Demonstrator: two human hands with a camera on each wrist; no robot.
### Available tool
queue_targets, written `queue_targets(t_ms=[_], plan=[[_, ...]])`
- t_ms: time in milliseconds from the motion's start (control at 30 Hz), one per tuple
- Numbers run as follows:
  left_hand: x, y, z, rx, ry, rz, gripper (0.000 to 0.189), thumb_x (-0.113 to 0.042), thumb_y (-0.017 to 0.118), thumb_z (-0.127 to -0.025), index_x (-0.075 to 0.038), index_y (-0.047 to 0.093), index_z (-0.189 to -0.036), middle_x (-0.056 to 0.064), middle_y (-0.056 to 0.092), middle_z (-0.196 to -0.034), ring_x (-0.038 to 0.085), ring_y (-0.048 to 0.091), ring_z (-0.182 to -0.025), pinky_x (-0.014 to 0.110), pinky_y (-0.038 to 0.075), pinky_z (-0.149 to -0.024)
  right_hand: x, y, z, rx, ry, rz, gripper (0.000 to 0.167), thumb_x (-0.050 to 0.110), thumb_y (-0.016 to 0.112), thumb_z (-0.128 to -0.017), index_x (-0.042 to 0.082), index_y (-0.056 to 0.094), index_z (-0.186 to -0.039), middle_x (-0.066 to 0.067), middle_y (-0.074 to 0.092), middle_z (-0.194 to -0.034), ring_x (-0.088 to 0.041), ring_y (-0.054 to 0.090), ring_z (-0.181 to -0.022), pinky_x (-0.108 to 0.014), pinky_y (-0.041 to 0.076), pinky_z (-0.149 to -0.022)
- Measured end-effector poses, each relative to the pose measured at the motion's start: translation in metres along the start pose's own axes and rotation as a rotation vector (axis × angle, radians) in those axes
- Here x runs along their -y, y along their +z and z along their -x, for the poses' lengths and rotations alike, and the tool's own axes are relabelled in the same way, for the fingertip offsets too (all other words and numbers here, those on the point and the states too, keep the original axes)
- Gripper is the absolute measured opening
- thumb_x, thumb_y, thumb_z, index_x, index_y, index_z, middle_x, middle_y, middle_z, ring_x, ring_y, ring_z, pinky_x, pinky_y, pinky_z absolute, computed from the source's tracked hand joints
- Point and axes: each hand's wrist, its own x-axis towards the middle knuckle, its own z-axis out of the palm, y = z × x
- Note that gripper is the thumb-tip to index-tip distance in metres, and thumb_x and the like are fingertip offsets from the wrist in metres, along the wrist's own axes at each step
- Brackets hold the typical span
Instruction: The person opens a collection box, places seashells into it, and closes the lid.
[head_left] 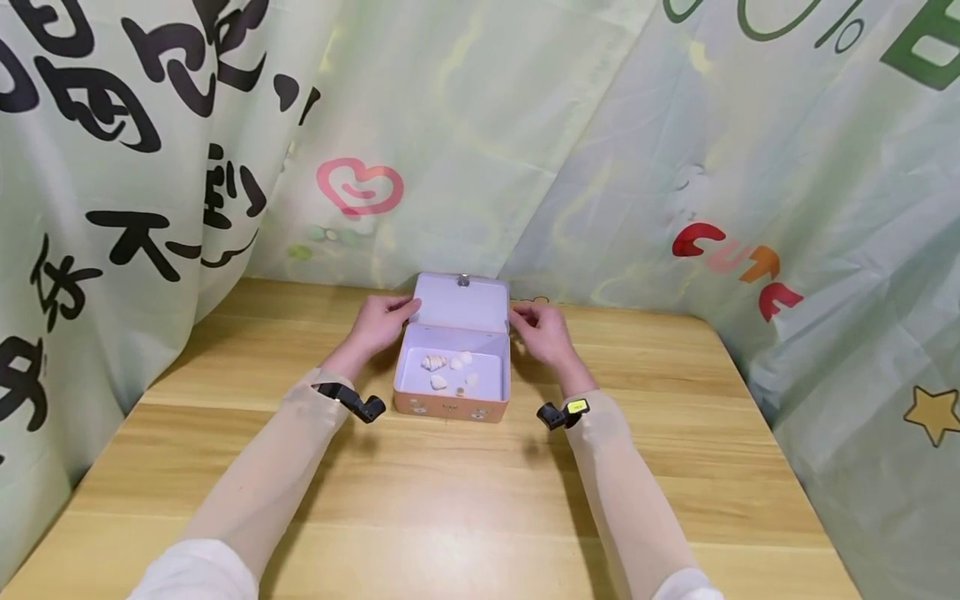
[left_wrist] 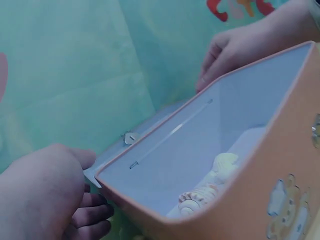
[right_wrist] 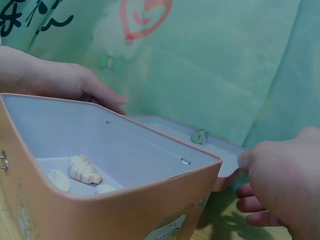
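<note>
An orange tin box (head_left: 431, 407) with a pale lilac inside stands on the table, its hinged lid (head_left: 461, 304) tilted back. Inside lie a striped spiral seashell (head_left: 433, 362) and several small pale shells (head_left: 438, 382). My left hand (head_left: 377, 323) pinches the lid's left edge, thumb on the inner side and other fingers curled below. At the opposite edge, my right hand (head_left: 546, 335) pinches the lid likewise, as the right wrist view shows. A metal clasp (right_wrist: 199, 137) sits on the lid's far rim. Some fingertips are hidden behind the lid.
The wooden table (head_left: 450, 508) extends around the box. Behind it and along both sides hangs a pale green printed curtain (head_left: 480, 167), close to the lid's far edge. Each wrist carries a small black camera (head_left: 551, 415).
</note>
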Motion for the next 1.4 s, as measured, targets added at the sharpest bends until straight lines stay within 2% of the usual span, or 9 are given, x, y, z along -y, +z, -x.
queue_targets(t_ms=[200,367,567,767,1100,1400], plan=[[0.001,0.001,-0.003,0.001,-0.033,0.021,0.047,-0.035,0.063,-0.109,0.001,0.068,-0.138,0.020,0.065,-0.140,0.035,0.056,-0.136,0.047,0.044,-0.113,-0.006,0.004,-0.002,0.051,0.084,-0.031,0.034,0.023,0.060,-0.110,-0.006,0.075,-0.119,-0.017,0.074,-0.094,-0.023,0.066,-0.079,-0.030,0.054,-0.071],[0.000,0.000,-0.006,-0.002,-0.019,0.033,0.045,-0.030,0.062,-0.109,0.003,0.065,-0.140,0.022,0.063,-0.142,0.035,0.056,-0.136,0.046,0.045,-0.113,-0.002,0.003,-0.002,0.065,0.102,-0.048,0.036,0.025,0.059,-0.111,-0.006,0.074,-0.120,-0.016,0.074,-0.093,-0.023,0.066,-0.081,-0.030,0.054,-0.073],[-0.009,-0.004,-0.004,-0.011,-0.007,0.103,0.044,-0.025,0.064,-0.109,0.006,0.064,-0.140,0.024,0.064,-0.140,0.034,0.061,-0.131,0.043,0.050,-0.108,0.005,0.000,-0.002,0.057,0.062,-0.087,0.030,0.018,0.060,-0.109,-0.007,0.074,-0.120,-0.020,0.074,-0.100,-0.030,0.069,-0.088,-0.031,0.056,-0.076],[-0.016,-0.006,0.001,-0.007,-0.016,0.166,0.046,-0.025,0.068,-0.106,0.004,0.064,-0.141,0.023,0.064,-0.141,0.031,0.064,-0.127,0.040,0.054,-0.102,0.012,-0.005,-0.001,0.037,0.031,-0.106,0.031,0.014,0.063,-0.108,-0.009,0.070,-0.128,-0.023,0.075,-0.108,-0.036,0.070,-0.094,-0.033,0.058,-0.080],[-0.021,-0.012,0.010,-0.024,0.023,0.130,0.051,-0.030,0.070,-0.105,0.003,0.063,-0.143,0.020,0.064,-0.141,0.030,0.062,-0.129,0.041,0.051,-0.106,0.018,-0.011,0.003,0.013,-0.006,-0.124,0.031,0.012,0.067,-0.105,-0.010,0.071,-0.126,-0.023,0.075,-0.109,-0.031,0.071,-0.094,-0.031,0.058,-0.080],[-0.027,-0.015,0.017,-0.022,0.051,0.103,0.051,-0.032,0.071,-0.104,0.001,0.064,-0.142,0.020,0.064,-0.141,0.031,0.060,-0.132,0.042,0.049,-0.109,0.022,-0.017,0.009,-0.008,-0.026,-0.106,0.027,0.014,0.071,-0.103,-0.004,0.076,-0.123,-0.018,0.077,-0.112,-0.029,0.071,-0.096,-0.033,0.056,-0.081]])
